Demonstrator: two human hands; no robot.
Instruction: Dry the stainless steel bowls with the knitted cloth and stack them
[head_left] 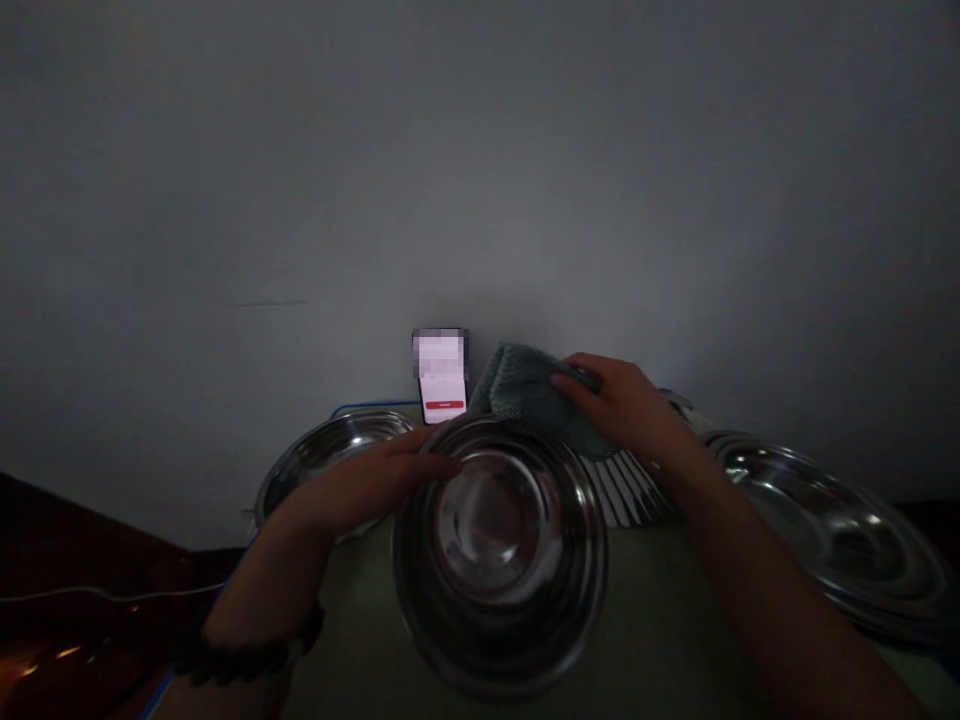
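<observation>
A shiny steel bowl is tilted with its inside toward me. My left hand grips its upper left rim, the thumb over the inside edge and the other fingers hidden behind. In my right hand is a folded grey-green cloth, pinched between thumb and fingers. The cloth hangs at the bowl's upper right rim; whether it touches the metal I cannot tell. Below my right hand, several metal utensil handles lie side by side on the green table surface.
Behind my left arm sits a second steel basin. On the right, wide steel basins appear stacked at the table's edge. A lit phone leans against the grey wall. A white cable runs across the dark red furniture at left.
</observation>
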